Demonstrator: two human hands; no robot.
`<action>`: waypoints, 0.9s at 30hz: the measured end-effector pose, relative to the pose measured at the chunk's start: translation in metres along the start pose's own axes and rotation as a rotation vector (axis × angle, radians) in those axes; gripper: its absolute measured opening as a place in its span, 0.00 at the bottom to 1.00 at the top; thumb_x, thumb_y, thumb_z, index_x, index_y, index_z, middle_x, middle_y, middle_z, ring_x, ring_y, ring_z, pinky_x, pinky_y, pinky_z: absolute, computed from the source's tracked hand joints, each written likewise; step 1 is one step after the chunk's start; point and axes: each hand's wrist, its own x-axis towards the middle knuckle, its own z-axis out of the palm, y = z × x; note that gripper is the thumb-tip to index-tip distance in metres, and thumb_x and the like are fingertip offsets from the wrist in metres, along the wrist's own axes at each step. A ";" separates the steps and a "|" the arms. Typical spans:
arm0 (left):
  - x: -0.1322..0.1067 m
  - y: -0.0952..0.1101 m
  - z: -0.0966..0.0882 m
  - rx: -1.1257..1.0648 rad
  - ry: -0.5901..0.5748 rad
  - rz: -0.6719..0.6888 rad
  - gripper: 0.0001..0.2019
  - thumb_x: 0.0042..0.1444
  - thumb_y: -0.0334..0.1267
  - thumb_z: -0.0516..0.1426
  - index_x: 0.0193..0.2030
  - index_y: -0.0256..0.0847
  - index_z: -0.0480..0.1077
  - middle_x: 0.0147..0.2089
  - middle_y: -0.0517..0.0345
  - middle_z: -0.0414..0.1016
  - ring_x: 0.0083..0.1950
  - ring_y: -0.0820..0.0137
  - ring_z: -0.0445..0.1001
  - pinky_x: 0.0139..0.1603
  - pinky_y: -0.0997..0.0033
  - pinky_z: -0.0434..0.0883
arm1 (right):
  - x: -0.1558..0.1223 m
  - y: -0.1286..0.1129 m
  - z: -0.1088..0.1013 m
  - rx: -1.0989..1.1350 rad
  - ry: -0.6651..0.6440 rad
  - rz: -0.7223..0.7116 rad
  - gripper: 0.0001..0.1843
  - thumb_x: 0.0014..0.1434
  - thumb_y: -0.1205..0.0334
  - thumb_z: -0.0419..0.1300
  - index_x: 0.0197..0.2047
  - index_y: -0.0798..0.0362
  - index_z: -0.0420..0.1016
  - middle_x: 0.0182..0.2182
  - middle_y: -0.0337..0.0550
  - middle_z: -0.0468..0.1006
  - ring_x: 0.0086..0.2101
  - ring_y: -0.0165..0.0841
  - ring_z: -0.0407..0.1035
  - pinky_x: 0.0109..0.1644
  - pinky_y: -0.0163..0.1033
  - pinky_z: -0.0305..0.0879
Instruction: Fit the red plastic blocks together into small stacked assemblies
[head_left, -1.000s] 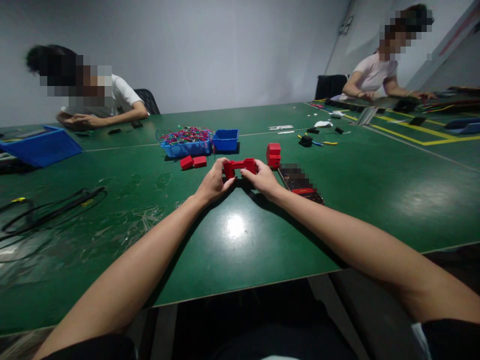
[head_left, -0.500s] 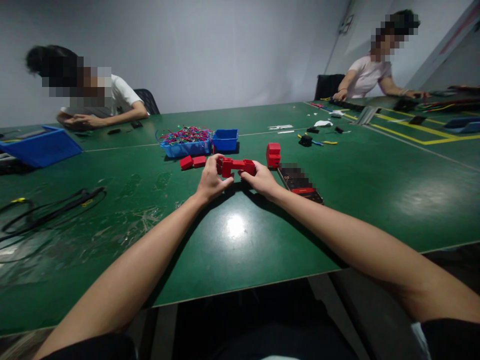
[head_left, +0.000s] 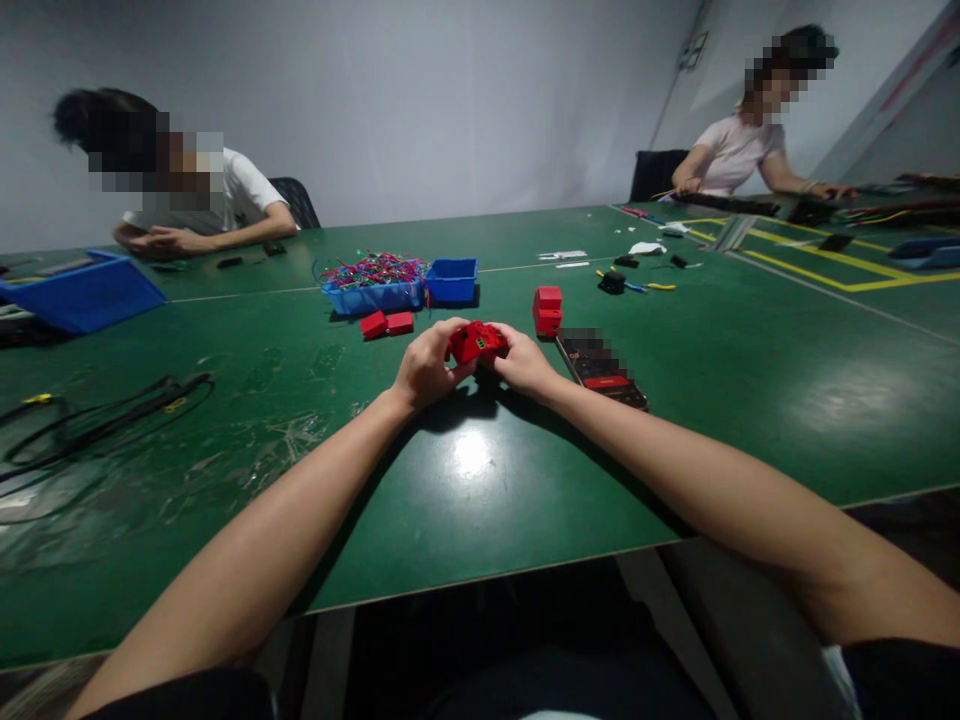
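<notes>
Between both hands I hold a red plastic housing [head_left: 477, 343], tilted so that a small greenish-yellow part shows on its near face. My left hand [head_left: 430, 367] is closed on its left end, thumb below and fingers above. On the right end, my right hand [head_left: 523, 362] grips it with the fingers partly hidden behind. Two red blocks [head_left: 387, 324] lie on the green table to the left of my hands. To the right, more red blocks [head_left: 547, 311] stand stacked beside a phone [head_left: 601, 368] with its screen lit.
A blue bin [head_left: 375, 297] heaped with coloured wires sits beside another blue bin [head_left: 452, 282] on the green table [head_left: 480, 520]. Black cables [head_left: 105, 425] and clear film lie at left. Pliers [head_left: 649, 287] lie beyond the phone. Two people sit across the table.
The red housing has been turned in my hands, from its long open side to a face with a greenish-yellow part. My hands have moved slightly closer together.
</notes>
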 end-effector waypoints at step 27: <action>0.006 0.007 -0.009 0.070 -0.202 0.258 0.25 0.59 0.44 0.56 0.62 0.40 0.62 0.50 0.45 0.77 0.43 0.62 0.79 0.42 0.64 0.75 | -0.003 -0.001 0.001 -0.063 0.028 -0.072 0.28 0.49 0.63 0.65 0.55 0.52 0.70 0.50 0.47 0.80 0.49 0.40 0.74 0.56 0.47 0.68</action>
